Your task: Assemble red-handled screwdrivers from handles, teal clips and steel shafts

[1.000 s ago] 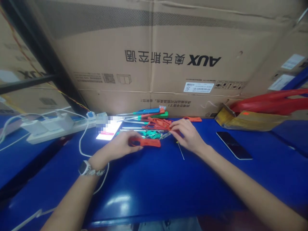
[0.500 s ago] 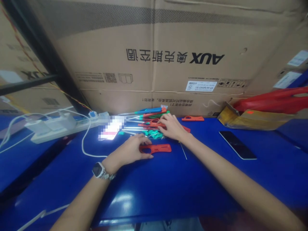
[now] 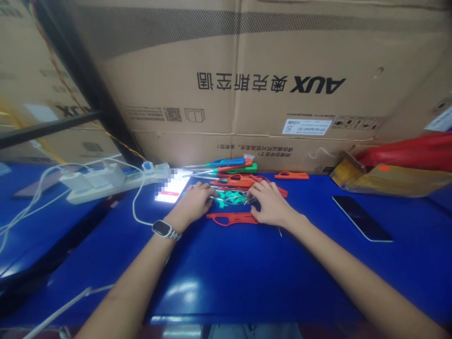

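My left hand (image 3: 196,203) is at the left end of a small heap of green plastic parts (image 3: 232,197), its fingers curled together beside thin metal tubes; what they pinch, if anything, is hidden. My right hand (image 3: 271,202) is at the heap's right end, thumb and fingers bent around something small and greyish that I cannot make out. Below the heap lies a red plastic lighter shell (image 3: 231,218) with an oval trigger opening, its right end by my right thumb. Behind the heap are red lighter shells (image 3: 240,181) and stacked long-necked lighters (image 3: 233,163) in blue, red and green.
A lit phone (image 3: 171,188) lies left of my left hand, near a white power strip (image 3: 106,183) with cables. A dark phone (image 3: 360,219) is at right. Another orange-red shell (image 3: 291,175) lies near the large carton (image 3: 247,52). A yellow-taped box (image 3: 399,181) holds red items.
My left hand has let go of the red shell and moved up to the green heap. My right hand has come down from the red shells to the heap's right end. The view has shifted slightly.
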`<state>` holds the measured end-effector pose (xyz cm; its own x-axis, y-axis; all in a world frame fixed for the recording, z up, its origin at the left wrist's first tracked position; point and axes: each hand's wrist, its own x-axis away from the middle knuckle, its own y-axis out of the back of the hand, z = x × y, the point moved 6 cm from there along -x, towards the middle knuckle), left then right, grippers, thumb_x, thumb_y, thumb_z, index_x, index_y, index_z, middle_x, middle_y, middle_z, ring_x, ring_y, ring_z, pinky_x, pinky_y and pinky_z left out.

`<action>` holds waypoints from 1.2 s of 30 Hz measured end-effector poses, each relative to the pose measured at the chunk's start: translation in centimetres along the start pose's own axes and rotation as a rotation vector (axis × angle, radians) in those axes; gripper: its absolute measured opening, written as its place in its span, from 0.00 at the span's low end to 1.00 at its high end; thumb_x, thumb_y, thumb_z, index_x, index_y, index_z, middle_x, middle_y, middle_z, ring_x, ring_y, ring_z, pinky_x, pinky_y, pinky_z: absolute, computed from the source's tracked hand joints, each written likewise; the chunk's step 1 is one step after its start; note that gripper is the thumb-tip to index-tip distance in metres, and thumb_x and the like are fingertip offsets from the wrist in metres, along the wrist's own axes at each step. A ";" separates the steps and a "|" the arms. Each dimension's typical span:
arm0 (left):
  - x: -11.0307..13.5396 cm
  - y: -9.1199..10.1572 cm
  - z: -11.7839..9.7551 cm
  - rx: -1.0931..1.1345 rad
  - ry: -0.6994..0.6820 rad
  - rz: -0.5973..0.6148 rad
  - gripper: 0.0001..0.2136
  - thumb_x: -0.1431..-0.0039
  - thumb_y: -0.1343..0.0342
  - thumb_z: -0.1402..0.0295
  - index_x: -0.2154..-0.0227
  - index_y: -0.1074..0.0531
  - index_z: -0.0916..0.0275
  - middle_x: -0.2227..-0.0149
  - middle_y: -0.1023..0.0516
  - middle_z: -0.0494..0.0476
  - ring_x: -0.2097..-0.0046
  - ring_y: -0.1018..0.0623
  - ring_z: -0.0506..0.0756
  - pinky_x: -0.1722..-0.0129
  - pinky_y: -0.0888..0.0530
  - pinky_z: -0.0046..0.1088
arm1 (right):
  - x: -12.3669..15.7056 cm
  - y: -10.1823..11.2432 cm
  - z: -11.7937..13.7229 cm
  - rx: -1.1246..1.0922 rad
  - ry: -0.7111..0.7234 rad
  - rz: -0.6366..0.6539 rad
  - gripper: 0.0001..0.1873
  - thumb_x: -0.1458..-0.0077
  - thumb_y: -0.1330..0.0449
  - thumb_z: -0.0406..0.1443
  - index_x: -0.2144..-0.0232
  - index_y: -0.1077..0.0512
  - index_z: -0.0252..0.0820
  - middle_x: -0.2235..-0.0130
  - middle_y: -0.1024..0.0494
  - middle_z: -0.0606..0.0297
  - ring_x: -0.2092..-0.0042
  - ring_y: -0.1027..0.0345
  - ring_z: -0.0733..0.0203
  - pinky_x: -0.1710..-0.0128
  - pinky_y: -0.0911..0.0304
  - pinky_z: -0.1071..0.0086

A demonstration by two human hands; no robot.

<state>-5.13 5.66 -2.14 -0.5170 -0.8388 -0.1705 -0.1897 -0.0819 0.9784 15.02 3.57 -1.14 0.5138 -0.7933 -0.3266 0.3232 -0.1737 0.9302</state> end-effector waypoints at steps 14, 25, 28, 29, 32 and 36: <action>-0.9 1.9 -0.6 0.098 -0.016 -0.137 0.10 0.39 0.50 0.76 0.58 0.29 0.59 0.54 0.29 0.59 0.60 0.23 0.57 0.59 0.28 0.35 | -0.1 -1.1 -1.5 -0.261 -0.025 -0.061 0.03 0.41 0.40 0.32 0.64 0.27 0.45 0.59 0.21 0.64 0.52 0.32 0.54 0.49 0.48 0.56; 0.4 4.2 -1.2 0.214 -0.158 -0.390 0.10 0.37 0.51 0.76 0.57 0.30 0.60 0.57 0.29 0.56 0.59 0.25 0.55 0.58 0.27 0.33 | 0.4 -0.8 -1.7 -0.240 -0.087 -0.098 0.08 0.44 0.37 0.36 0.60 0.28 0.45 0.54 0.21 0.61 0.49 0.33 0.49 0.51 0.46 0.55; 0.7 4.6 -1.4 0.249 -0.148 -0.409 0.09 0.37 0.51 0.75 0.58 0.29 0.61 0.58 0.28 0.56 0.59 0.25 0.55 0.58 0.27 0.33 | 0.3 -0.8 -1.7 -0.245 -0.092 -0.112 0.03 0.41 0.38 0.36 0.64 0.27 0.45 0.57 0.20 0.63 0.51 0.33 0.51 0.51 0.47 0.55; 0.7 4.7 -1.4 0.259 -0.138 -0.414 0.09 0.36 0.51 0.75 0.58 0.29 0.61 0.58 0.28 0.56 0.59 0.24 0.55 0.58 0.27 0.33 | 0.3 -0.8 -1.6 -0.252 -0.090 -0.114 0.04 0.42 0.37 0.36 0.62 0.27 0.45 0.57 0.20 0.62 0.50 0.33 0.51 0.51 0.47 0.55; 0.8 5.0 -1.3 0.268 -0.114 -0.433 0.09 0.37 0.51 0.74 0.57 0.29 0.61 0.58 0.27 0.56 0.59 0.24 0.56 0.59 0.27 0.33 | 0.1 -0.8 -1.3 -0.272 -0.078 -0.106 0.12 0.44 0.34 0.38 0.57 0.26 0.46 0.54 0.20 0.62 0.48 0.34 0.49 0.50 0.48 0.55; 0.9 5.4 -1.4 0.271 -0.116 -0.449 0.09 0.36 0.51 0.73 0.58 0.29 0.61 0.58 0.26 0.56 0.60 0.24 0.55 0.59 0.28 0.32 | -0.3 -0.8 -0.9 -0.270 -0.058 -0.100 0.04 0.41 0.36 0.37 0.62 0.24 0.46 0.58 0.19 0.63 0.51 0.33 0.51 0.49 0.48 0.55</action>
<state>-5.44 3.69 3.17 -0.4213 -0.6874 -0.5916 -0.6138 -0.2641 0.7440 15.34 4.43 -1.94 0.4250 -0.8134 -0.3972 0.5738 -0.0973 0.8132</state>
